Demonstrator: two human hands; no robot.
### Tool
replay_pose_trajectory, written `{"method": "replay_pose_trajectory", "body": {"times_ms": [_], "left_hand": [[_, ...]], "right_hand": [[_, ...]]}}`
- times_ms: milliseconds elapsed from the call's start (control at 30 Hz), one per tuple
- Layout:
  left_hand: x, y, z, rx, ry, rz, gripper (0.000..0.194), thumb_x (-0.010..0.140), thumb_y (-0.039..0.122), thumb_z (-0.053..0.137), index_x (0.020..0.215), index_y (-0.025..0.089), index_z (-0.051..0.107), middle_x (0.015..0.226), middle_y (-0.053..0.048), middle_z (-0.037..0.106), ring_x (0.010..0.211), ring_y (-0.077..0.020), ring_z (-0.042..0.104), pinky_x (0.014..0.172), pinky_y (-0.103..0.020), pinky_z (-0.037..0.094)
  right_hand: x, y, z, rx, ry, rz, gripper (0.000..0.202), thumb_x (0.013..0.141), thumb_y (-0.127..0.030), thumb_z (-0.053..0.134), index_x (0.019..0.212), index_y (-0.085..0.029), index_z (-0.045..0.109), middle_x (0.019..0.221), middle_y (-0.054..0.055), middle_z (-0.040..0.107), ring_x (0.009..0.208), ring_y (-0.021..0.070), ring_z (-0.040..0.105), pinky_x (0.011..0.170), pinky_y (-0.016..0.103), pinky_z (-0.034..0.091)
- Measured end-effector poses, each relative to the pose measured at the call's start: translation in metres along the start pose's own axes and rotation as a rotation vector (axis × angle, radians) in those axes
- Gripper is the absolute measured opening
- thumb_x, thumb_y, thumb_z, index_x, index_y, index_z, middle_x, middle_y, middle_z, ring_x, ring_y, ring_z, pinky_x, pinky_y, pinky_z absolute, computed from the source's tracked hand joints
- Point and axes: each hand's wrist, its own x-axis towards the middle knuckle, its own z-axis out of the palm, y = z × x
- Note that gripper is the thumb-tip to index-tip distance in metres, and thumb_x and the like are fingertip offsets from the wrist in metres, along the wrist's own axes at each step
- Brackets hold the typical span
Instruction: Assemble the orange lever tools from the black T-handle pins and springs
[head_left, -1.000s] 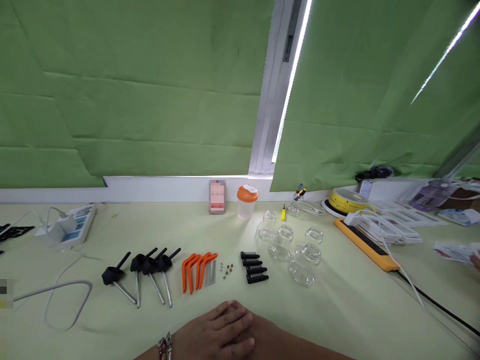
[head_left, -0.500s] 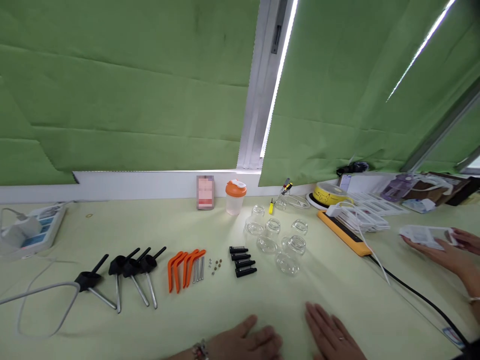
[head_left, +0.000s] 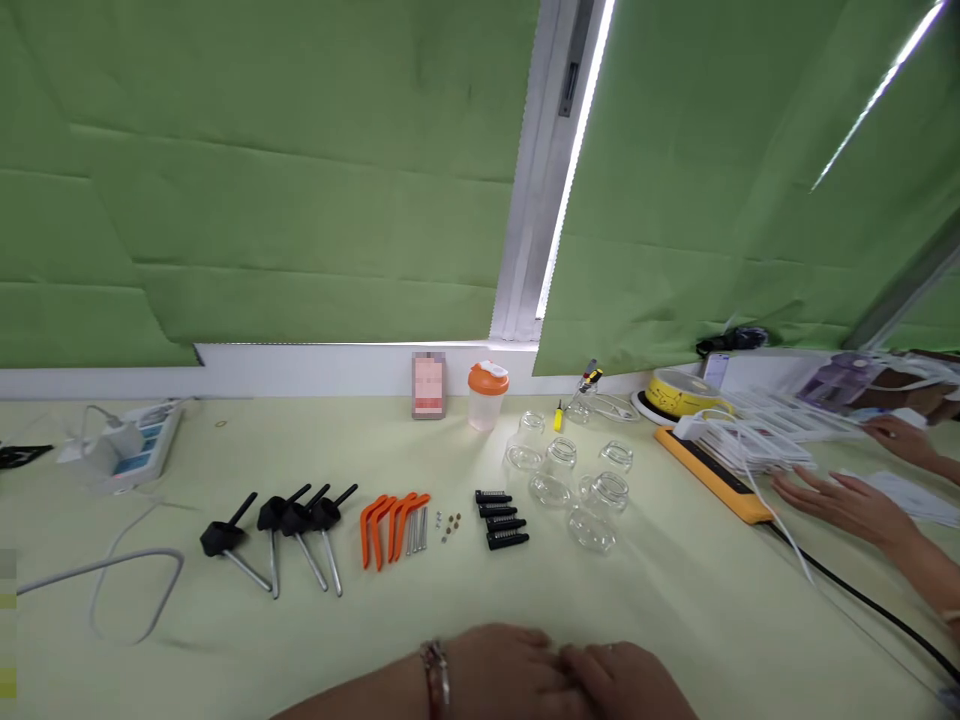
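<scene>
My left hand (head_left: 510,670) and my right hand (head_left: 626,680) meet at the table's front edge. The fingers of the left are partly stretched out, and those of the right lie against them. I see no object in either hand. Beyond them are several black ribbed pieces (head_left: 506,522), with several upturned clear glass jars (head_left: 596,510) to their right. Left of the black pieces lie small round metal bits (head_left: 450,525), thin metal bolts (head_left: 417,530) and orange bent handles (head_left: 394,525). Farther left stand several black cup-shaped parts with metal rods (head_left: 296,518).
An orange-lidded cup (head_left: 487,400) and a phone (head_left: 428,387) stand by the wall. An orange power strip (head_left: 709,475) with cables lies right; a white one (head_left: 150,445) lies left. Another person's hands (head_left: 847,505) work at the right among white plastic trays (head_left: 757,440).
My hands, apart before, have come together. The view has turned slightly left, so the objects sit farther right. The other person's hands have separated and no longer hold the clear plastic box.
</scene>
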Motion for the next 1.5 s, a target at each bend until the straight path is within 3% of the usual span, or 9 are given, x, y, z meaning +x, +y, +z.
{"method": "replay_pose_trajectory", "body": {"times_ms": [100, 233, 300, 467, 833, 1067, 1300, 1400, 1500], "left_hand": [[-0.053, -0.022, -0.034, 0.127, 0.123, -0.364, 0.019, 0.084, 0.021, 0.049, 0.099, 0.022, 0.06, 0.089, -0.005, 0.07, 0.079, -0.0197, 0.064, 0.079, -0.032, 0.05], [-0.132, -0.056, -0.081, 0.389, 0.286, -1.076, 0.03, 0.083, 0.023, 0.047, 0.111, 0.02, 0.059, 0.127, -0.013, 0.055, 0.102, -0.0272, 0.059, 0.078, -0.038, 0.049], [-0.165, -0.069, -0.095, 0.428, 0.272, -1.209, 0.041, 0.078, 0.031, 0.055, 0.116, 0.017, 0.058, 0.137, -0.015, 0.046, 0.118, -0.0324, 0.048, 0.085, -0.042, 0.047], [-0.199, -0.082, -0.094, 0.387, 0.194, -1.233, 0.037, 0.076, 0.032, 0.055, 0.109, 0.018, 0.064, 0.135, -0.015, 0.048, 0.125, -0.0335, 0.039, 0.1, -0.05, 0.029], [-0.185, -0.089, -0.091, 0.263, 0.223, -1.217, 0.024, 0.079, 0.027, 0.046, 0.078, 0.021, 0.069, 0.109, -0.009, 0.067, 0.107, -0.0289, 0.054, 0.091, -0.044, 0.032], [-0.176, -0.068, -0.115, 0.182, 0.312, -1.129, 0.024, 0.087, 0.032, 0.044, 0.082, 0.023, 0.066, 0.112, -0.006, 0.065, 0.107, -0.027, 0.054, 0.095, -0.043, 0.034], [-0.115, -0.025, -0.106, -0.008, 0.638, -0.597, 0.014, 0.09, 0.018, 0.048, 0.096, 0.021, 0.06, 0.098, -0.007, 0.066, 0.094, -0.0189, 0.058, 0.081, -0.031, 0.048], [-0.099, -0.017, -0.079, 0.025, 0.605, -0.467, 0.019, 0.086, 0.009, 0.052, 0.098, 0.022, 0.057, 0.098, -0.005, 0.066, 0.091, -0.0173, 0.059, 0.081, -0.031, 0.048], [-0.096, -0.017, -0.058, 0.044, 0.64, -0.458, 0.025, 0.084, 0.004, 0.052, 0.1, 0.023, 0.055, 0.097, -0.005, 0.065, 0.089, -0.017, 0.06, 0.079, -0.031, 0.048]], "right_hand": [[0.025, -0.015, 0.02, -0.031, 0.08, -0.21, 0.014, 0.076, -0.03, 0.055, 0.089, -0.023, 0.054, 0.062, -0.002, 0.064, 0.046, 0.016, 0.052, 0.046, 0.028, 0.025], [0.058, -0.035, 0.024, -0.025, -0.011, -0.381, 0.005, 0.075, -0.022, 0.052, 0.078, -0.021, 0.049, 0.062, -0.001, 0.06, 0.046, 0.0145, 0.048, 0.047, 0.029, 0.022], [0.077, -0.046, 0.016, -0.009, -0.057, -0.431, 0.006, 0.073, -0.02, 0.052, 0.073, -0.02, 0.046, 0.063, 0.0, 0.059, 0.047, 0.0142, 0.049, 0.048, 0.028, 0.022], [0.114, -0.06, -0.004, 0.029, -0.111, -0.468, 0.006, 0.071, -0.021, 0.051, 0.076, -0.018, 0.05, 0.069, 0.002, 0.061, 0.052, 0.0145, 0.051, 0.049, 0.028, 0.025], [0.12, -0.059, -0.013, 0.088, -0.142, -0.378, 0.009, 0.08, -0.022, 0.045, 0.079, -0.017, 0.053, 0.074, 0.003, 0.062, 0.057, 0.0162, 0.055, 0.053, 0.026, 0.031], [0.12, -0.057, -0.01, 0.168, -0.154, -0.362, 0.017, 0.085, -0.025, 0.041, 0.081, -0.017, 0.057, 0.075, 0.005, 0.064, 0.059, 0.0154, 0.054, 0.058, 0.027, 0.035], [0.128, -0.05, -0.011, 1.238, -0.159, 0.127, 0.057, 0.094, -0.054, 0.017, 0.104, -0.015, 0.058, 0.07, 0.003, 0.059, 0.055, 0.0114, 0.048, 0.053, 0.024, 0.038], [0.131, -0.044, -0.008, 1.606, -0.178, 0.355, 0.054, 0.088, -0.062, 0.035, 0.092, -0.014, 0.059, 0.058, -0.003, 0.048, 0.045, 0.0075, 0.036, 0.044, 0.02, 0.027], [0.13, -0.039, -0.005, 1.639, -0.186, 0.333, 0.042, 0.08, -0.055, 0.056, 0.088, -0.014, 0.062, 0.056, -0.004, 0.045, 0.049, 0.0074, 0.037, 0.048, 0.02, 0.029]]}}
